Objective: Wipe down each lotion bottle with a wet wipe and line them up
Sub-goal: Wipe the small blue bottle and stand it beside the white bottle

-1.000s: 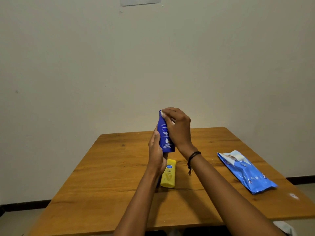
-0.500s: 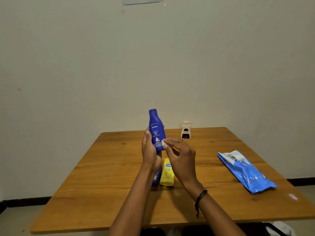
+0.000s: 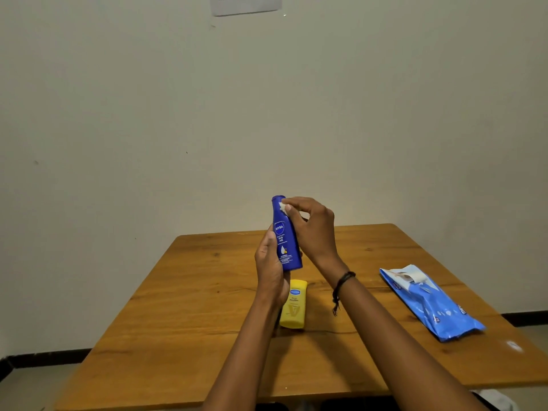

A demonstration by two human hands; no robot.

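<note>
Nivea body milk bottle [image 3: 286,247], dark blue, stands nearly upright in the air above the middle of the wooden counter [image 3: 192,292], label toward the camera and top tipped slightly left. The right hand [image 3: 311,226] reaches in from the right at the bottle's neck. Its thumb and fingers [image 3: 292,201] pinch a small wad of white wet wipe [image 3: 282,206] against the shoulder just below the cap, and the remaining fingers are loosely bent. The left hand [image 3: 271,268] grips the bottle's lower half from the left, thumb along the near edge and fingers curled round the back, largely hidden. A dark cord bracelet [image 3: 342,280] circles the right wrist.

Below the held bottle, a yellow lotion bottle [image 3: 293,307] lies flat on the counter, partly covered by the left wrist, so 2 bottles show. Well to the right, near the counter's right edge, a blue wet wipe pack [image 3: 430,304] lies flat with its white flap peeled up. A pale wall [image 3: 118,114] rises behind the counter, with a sheet of paper [image 3: 245,4] stuck high on it.
</note>
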